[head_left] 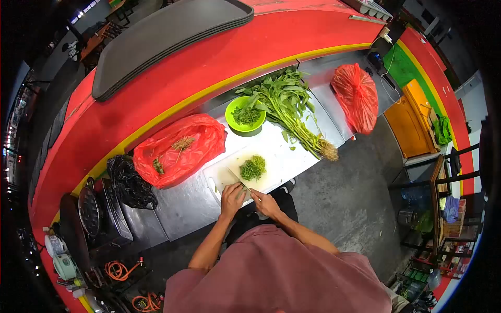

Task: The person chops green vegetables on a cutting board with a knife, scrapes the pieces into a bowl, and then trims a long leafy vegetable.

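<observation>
Gripping a thin-bladed metal knife [238, 179] in the head view, the right hand [266, 204] is working at the near edge of a pale rectangular cutting board [274, 176], while the left hand [233, 200], just beside it, is holding its bent fingertips by the blade; whether they are closing on a stem cannot be told. A loose heap of finely chopped green herbs [252, 167] is lying on the board just beyond both hands. Farther off, a round lime-green bowl [244, 129] and a long bunch of leafy green stems [295, 116] are resting well apart from them
</observation>
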